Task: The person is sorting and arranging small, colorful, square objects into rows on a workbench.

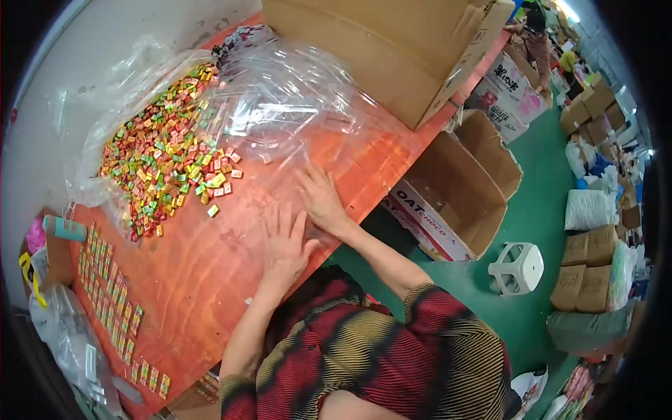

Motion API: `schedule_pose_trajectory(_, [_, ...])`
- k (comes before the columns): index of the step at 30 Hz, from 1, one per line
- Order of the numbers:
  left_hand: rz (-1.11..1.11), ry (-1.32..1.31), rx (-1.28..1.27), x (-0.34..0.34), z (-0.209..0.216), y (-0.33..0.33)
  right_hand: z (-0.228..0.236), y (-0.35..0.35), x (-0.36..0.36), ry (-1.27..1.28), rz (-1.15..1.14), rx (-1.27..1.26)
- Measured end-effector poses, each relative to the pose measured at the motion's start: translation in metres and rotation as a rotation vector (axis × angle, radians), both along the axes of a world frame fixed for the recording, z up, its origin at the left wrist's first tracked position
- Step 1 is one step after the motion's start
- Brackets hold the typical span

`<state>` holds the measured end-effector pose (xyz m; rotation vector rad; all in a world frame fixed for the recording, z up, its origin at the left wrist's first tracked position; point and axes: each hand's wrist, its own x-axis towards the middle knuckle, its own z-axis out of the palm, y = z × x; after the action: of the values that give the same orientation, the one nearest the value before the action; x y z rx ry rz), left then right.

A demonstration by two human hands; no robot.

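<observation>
My left hand (285, 241) lies flat on the red tabletop (203, 280), fingers spread and holding nothing. Just beyond it to the right, my right hand (322, 201) rests palm down with its fingers stretched out. Its fingertips are close to the near end of a spread of clear plastic sleeves (280, 105); whether they touch any plastic I cannot tell. Farther left is a large heap of small wrapped blocks (168, 150) in red, yellow, green and orange, partly lying on a clear plastic bag (91, 133). One loose green-and-yellow block (213, 210) sits at the heap's near edge.
Rows of flat colourful packs (112, 294) line the table's left side, near a light-blue cylinder (64, 228). A big cardboard box (378, 49) stands at the back. Right of the table are an open carton (455, 189), a white stool (518, 269) and a person (535, 45).
</observation>
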<state>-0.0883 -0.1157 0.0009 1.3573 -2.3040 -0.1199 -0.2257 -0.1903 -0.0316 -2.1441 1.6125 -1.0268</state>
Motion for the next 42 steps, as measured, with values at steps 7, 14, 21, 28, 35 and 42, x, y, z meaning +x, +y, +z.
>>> schedule_pose_trajectory(7, [0.103,-0.082,0.114,0.007,-0.009,0.01,0.005,-0.005,-0.007,-0.34,0.419,-0.08])
schedule_pose_trajectory(14, [0.336,-0.106,0.07,0.031,-0.009,0.039,0.026,0.0,-0.011,-0.028,0.258,-0.106])
schedule_pose_trajectory(21, [0.362,-0.087,0.115,0.065,-0.008,0.057,0.022,0.01,0.018,0.324,0.491,-0.268])
schedule_pose_trajectory(28, [0.445,-0.055,0.054,0.082,-0.016,0.087,0.025,0.028,0.03,0.193,0.367,-0.307])
schedule_pose_trajectory(35, [0.469,-0.05,0.088,0.083,-0.014,0.089,0.025,-0.008,-0.115,0.41,-0.682,-0.318])
schedule_pose_trajectory(42, [0.45,-0.086,0.098,0.086,-0.013,0.096,0.004,-0.007,-0.139,0.335,-0.588,0.051])
